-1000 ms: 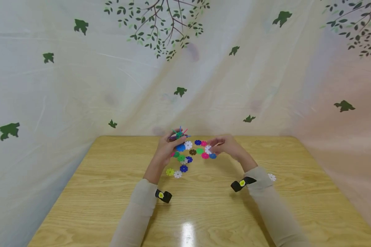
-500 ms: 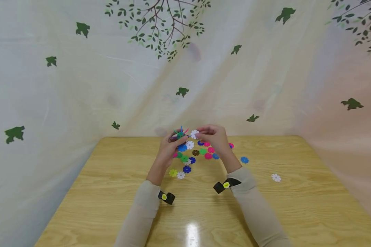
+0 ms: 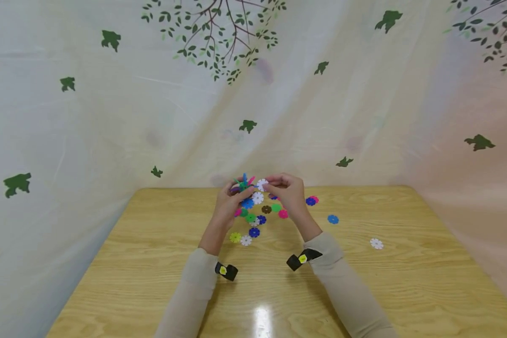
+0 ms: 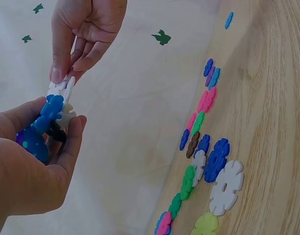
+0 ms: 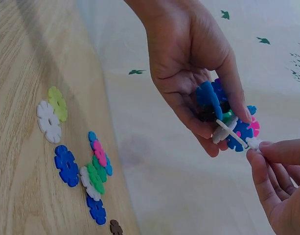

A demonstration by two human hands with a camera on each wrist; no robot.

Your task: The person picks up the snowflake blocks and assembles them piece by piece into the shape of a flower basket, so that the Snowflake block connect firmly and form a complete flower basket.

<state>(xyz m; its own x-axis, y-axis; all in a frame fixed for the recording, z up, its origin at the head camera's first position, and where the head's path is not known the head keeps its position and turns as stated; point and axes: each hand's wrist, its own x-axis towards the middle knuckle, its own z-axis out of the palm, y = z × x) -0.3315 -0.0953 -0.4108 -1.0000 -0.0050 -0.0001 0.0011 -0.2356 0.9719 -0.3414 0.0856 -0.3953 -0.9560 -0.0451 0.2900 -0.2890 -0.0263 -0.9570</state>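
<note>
Both arms reach forward over the wooden table [image 3: 118,272], forearms angled inward, hands raised close together; left hand [image 3: 228,204] curls fingers and thumb round a cluster of interlocked discs [image 5: 213,105], right hand [image 3: 290,190] pinches a white disc [image 3: 262,183] between thumb and fingertips. Discs look like smooth flat plastic, round, notched petal edges, small centre hole; cluster is bristly, mixed colours. White disc sits right up by the cluster's right side, can't tell if slotted in; loose discs [image 3: 254,232] lie on table below both hands, lone white piece [image 3: 376,243] well off right
</note>
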